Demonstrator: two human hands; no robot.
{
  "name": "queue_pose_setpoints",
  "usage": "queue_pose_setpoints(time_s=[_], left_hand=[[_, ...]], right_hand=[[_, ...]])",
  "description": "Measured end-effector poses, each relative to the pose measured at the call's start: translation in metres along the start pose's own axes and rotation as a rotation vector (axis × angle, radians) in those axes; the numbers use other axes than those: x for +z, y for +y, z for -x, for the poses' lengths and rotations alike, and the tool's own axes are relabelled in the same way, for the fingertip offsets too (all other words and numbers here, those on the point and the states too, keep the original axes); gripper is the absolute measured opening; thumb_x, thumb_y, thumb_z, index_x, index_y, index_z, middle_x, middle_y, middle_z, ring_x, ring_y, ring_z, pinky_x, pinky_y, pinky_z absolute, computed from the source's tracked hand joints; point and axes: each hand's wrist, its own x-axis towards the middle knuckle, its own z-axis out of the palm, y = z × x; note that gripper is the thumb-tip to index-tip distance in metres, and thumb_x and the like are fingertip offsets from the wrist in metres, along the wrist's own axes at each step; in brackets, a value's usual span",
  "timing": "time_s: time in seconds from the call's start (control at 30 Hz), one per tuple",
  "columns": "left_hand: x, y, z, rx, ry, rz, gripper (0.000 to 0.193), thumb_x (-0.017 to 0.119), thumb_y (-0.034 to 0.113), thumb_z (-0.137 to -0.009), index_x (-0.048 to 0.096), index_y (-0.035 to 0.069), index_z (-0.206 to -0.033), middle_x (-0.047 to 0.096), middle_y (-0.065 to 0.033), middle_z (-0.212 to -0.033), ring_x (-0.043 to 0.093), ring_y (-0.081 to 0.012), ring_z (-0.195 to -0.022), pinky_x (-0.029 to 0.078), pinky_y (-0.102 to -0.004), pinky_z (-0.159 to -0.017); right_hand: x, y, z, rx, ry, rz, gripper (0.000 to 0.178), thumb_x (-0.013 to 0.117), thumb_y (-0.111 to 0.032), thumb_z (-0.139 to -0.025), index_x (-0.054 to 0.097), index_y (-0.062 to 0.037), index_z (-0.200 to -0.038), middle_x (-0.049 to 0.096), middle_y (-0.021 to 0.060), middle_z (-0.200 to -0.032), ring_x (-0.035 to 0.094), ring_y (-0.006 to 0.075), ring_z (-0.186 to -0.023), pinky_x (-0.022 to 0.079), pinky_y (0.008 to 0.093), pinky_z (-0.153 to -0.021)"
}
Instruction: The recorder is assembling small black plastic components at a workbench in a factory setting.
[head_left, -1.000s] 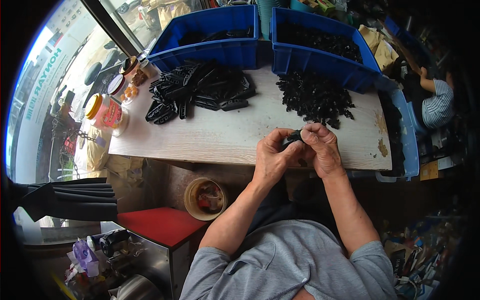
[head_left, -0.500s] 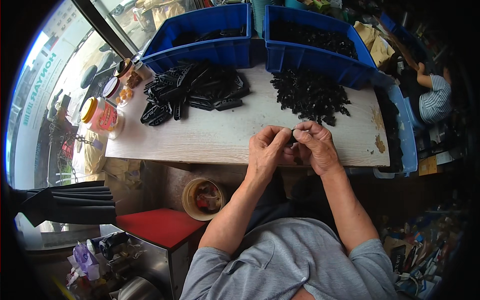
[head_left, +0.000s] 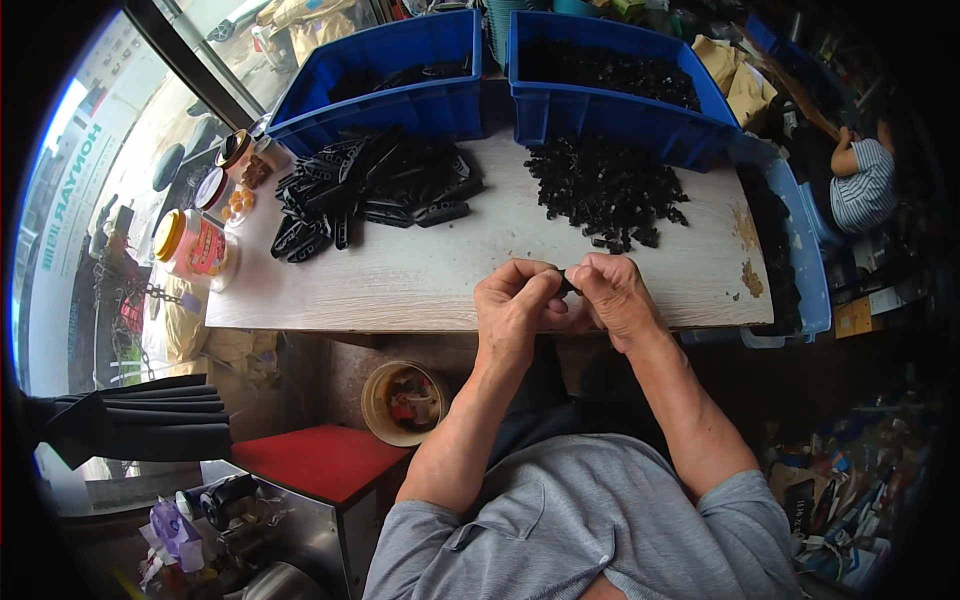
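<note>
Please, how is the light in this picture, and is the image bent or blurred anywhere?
Head view: daylight from the window at the left washes that side pale; the right side falls into dark shadow. Head view: fisheye bends the table edge, black rim all round. Head view: the left hand and right hand are sharp; the small black part between them is hard to make out.

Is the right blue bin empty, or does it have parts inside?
Not empty. The right bin holds many small black parts covering its bottom; how deep they lie cannot be told.
</note>
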Motion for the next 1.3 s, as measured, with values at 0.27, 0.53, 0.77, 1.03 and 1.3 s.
queue_pose_setpoints(time_s=[0.27, 0.53, 0.77, 1.03, 1.3], left_hand=[[0.003, 0.005, 0.001, -0.038, -0.091, 0.023, 0.009, 0.065, 0.009, -0.089, 0.065, 0.000, -0.091, 0.065, -0.0054, -0.076, 0.062, -0.0112, -0.060, 0.057, -0.0262, -0.057], [-0.007, -0.003, -0.059, 0.736, 0.113, -0.936, 0.013, 0.074, 0.012, -0.081, 0.068, 0.004, -0.089, 0.068, -0.0086, -0.079, 0.064, -0.0209, -0.076, 0.050, -0.0323, -0.074], [0.010, -0.001, -0.095, 0.887, 0.051, -1.456, 0.006, 0.066, 0.013, -0.079, 0.066, 0.008, -0.082, 0.065, -0.0103, -0.078, 0.061, -0.0315, -0.080, 0.048, -0.0421, -0.076], [-0.009, 0.000, -0.089, 0.235, -0.010, -0.525, 0.009, 0.062, 0.000, -0.083, 0.068, 0.002, -0.090, 0.067, -0.0071, -0.077, 0.060, -0.0173, -0.058, 0.049, -0.0262, -0.059], [0.017, 0.006, -0.043, -0.219, -0.263, 0.035, 0.008, 0.061, 0.006, -0.089, 0.065, 0.000, -0.089, 0.062, -0.0035, -0.078, 0.058, -0.0098, -0.066, 0.053, -0.0234, -0.062]], right_hand=[[-0.003, 0.013, 0.001, -0.124, 0.068, 0.025, 0.032, 0.068, -0.027, -0.086, 0.052, -0.0068, -0.068, 0.049, -0.0015, -0.060, 0.048, 0.0085, -0.045, 0.040, 0.0246, -0.039], [-0.050, -0.004, 0.010, -0.126, 0.204, -0.203, 0.029, 0.058, -0.027, -0.092, 0.049, -0.0120, -0.069, 0.035, -0.0019, -0.044, 0.055, 0.0152, -0.045, 0.062, 0.0477, -0.056], [-0.149, -0.038, 0.017, -0.201, 0.852, -0.314, 0.046, 0.062, -0.049, -0.088, 0.053, -0.0056, -0.100, 0.034, 0.0014, -0.049, 0.051, 0.0176, -0.055, 0.058, 0.0499, -0.073], [-0.100, -0.019, 0.011, -0.167, 0.565, -0.191, 0.029, 0.068, -0.031, -0.089, 0.062, -0.0056, -0.102, 0.041, -0.0010, -0.048, 0.056, 0.0138, -0.049, 0.061, 0.0423, -0.058], [-0.037, 0.005, -0.010, -0.169, 0.126, -0.118, 0.023, 0.073, -0.022, -0.088, 0.067, -0.0022, -0.099, 0.058, -0.0009, -0.061, 0.046, 0.0059, -0.041, 0.048, 0.0245, -0.042]])
